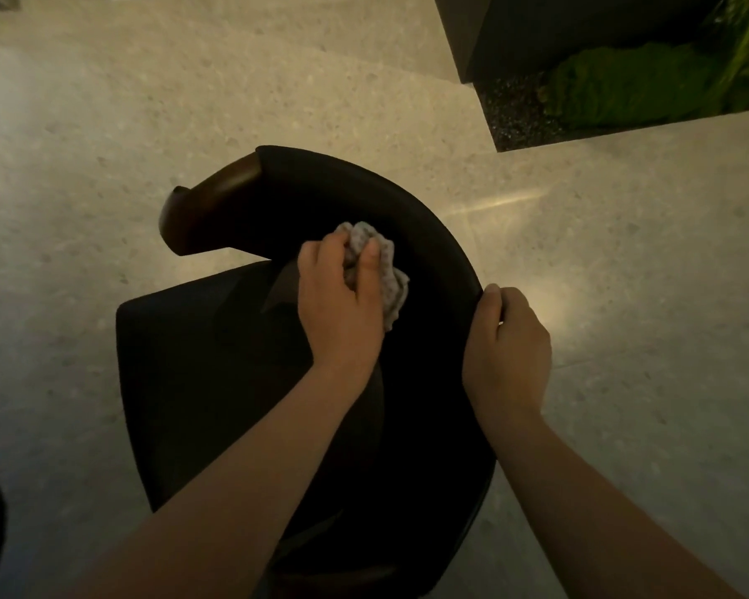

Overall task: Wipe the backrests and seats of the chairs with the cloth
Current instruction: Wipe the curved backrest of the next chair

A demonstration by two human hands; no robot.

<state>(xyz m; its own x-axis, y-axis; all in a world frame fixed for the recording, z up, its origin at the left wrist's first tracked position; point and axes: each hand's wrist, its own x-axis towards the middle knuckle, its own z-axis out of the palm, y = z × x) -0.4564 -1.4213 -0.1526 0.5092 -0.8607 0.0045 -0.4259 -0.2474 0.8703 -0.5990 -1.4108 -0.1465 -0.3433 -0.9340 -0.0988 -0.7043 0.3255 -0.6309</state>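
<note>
From the head camera, the left hand was clenched around the bunched grey cloth and pressed it against the inner face of the chair's curved dark backrest. The right hand gripped the backrest's top rim just to the right — steadying, by the look of it. The backrest swept in an arc from the wooden armrest round toward the right hand, so the wipe likely ran along that curve; the seat lay below and left of the cloth.

Both my arms reach forward; my left hand is in a closed grip, my right hand curled
</note>
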